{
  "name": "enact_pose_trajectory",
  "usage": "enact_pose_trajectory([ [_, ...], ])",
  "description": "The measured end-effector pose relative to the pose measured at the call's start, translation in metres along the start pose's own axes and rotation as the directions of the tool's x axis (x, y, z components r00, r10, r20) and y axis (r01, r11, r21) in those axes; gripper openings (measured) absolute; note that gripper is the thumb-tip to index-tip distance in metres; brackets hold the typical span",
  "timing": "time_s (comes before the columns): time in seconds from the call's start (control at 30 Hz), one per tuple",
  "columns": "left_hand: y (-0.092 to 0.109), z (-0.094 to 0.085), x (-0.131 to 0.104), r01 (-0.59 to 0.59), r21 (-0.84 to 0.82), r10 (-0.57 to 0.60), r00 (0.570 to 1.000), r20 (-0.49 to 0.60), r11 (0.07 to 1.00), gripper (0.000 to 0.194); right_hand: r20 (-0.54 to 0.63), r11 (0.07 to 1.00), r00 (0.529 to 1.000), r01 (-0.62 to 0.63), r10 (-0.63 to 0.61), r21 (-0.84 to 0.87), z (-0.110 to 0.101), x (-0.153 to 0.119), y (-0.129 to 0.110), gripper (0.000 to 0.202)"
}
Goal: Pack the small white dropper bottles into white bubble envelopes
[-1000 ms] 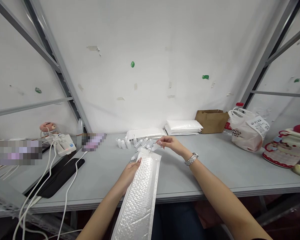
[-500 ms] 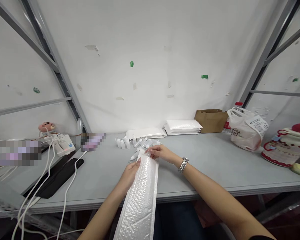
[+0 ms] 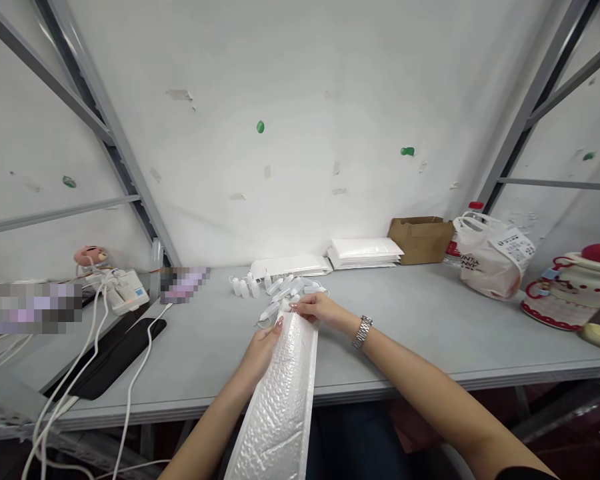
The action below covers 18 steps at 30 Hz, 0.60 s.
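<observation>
Two hands (image 3: 287, 329) grip the glossy, bubble-textured white mailer (image 3: 280, 400) near small translucent rounded bottles (image 3: 280, 288).

The grey table (image 3: 395, 340) carries small bottles (image 3: 250, 288) near its middle — some upright, some lying down. White mailers (image 3: 365, 252) lie along the back, beside a brown box (image 3: 420, 241); a bag (image 3: 487, 267) and red-lidded jug (image 3: 567, 293) stand at right — a black pad (image 3: 125, 360) lies at left.

Packing workspace, likely: grey bench (image 3: 405, 347) within metal frame (image 3: 123, 150), stacked padded mailers (image 3: 365, 249), cardboard box (image 3: 421, 243), small bottles (image 3: 250, 288).
</observation>
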<state>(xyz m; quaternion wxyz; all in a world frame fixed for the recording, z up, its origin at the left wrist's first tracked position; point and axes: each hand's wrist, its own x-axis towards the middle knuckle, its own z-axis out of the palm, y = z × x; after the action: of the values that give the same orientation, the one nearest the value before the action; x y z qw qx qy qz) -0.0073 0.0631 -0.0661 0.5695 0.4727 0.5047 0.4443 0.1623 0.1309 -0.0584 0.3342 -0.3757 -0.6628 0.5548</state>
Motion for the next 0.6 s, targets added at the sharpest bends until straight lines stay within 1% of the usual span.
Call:
enact_pose_trajectory([
  [0.1,0.001,0.000,-0.001,0.031,-0.035,-0.031,1.000,-0.002,0.999,0.058,0.024,0.996,0.998,0.053,-0.051,-0.075,0.002,-0.004,-0.004,0.048],
  [0.2,0.001,-0.001,0.000,0.030,-0.050,-0.032,0.999,-0.037,0.998,0.058,-0.049,0.984,0.991,0.113,-0.121,-0.137,0.008,-0.003,-0.004,0.039],
  [0.27,0.001,-0.002,-0.001,0.024,-0.055,-0.027,0.998,-0.063,0.998,0.058,-0.111,0.972,0.979,0.149,-0.171,-0.179,0.013,-0.002,-0.002,0.037],
  [0.3,0.002,-0.002,-0.001,0.019,-0.057,-0.023,0.997,-0.074,0.998,0.057,-0.120,0.966,0.975,0.163,-0.189,-0.203,0.015,-0.002,-0.001,0.037],
  [0.33,0.002,-0.002,-0.002,0.016,-0.057,-0.021,0.997,-0.080,0.998,0.057,-0.107,0.958,0.974,0.173,-0.201,-0.229,0.017,-0.002,0.000,0.038],
  [0.47,0.004,-0.002,-0.003,0.006,-0.043,-0.009,0.997,-0.074,0.999,0.054,0.060,0.914,0.978,0.210,-0.202,-0.347,0.017,-0.005,0.001,0.048],
  [0.5,0.004,-0.001,-0.003,0.004,-0.037,-0.007,0.998,-0.068,0.999,0.054,0.082,0.899,0.975,0.220,-0.204,-0.379,0.015,-0.005,0.001,0.049],
  [0.53,0.003,-0.002,-0.003,0.003,-0.034,-0.005,0.998,-0.065,0.999,0.054,0.085,0.882,0.973,0.229,-0.214,-0.411,0.012,-0.004,0.000,0.049],
  [0.6,0.002,-0.002,-0.002,0.009,-0.032,-0.011,0.998,-0.065,0.999,0.056,0.028,0.846,0.967,0.235,-0.252,-0.479,0.004,-0.001,0.000,0.049],
])
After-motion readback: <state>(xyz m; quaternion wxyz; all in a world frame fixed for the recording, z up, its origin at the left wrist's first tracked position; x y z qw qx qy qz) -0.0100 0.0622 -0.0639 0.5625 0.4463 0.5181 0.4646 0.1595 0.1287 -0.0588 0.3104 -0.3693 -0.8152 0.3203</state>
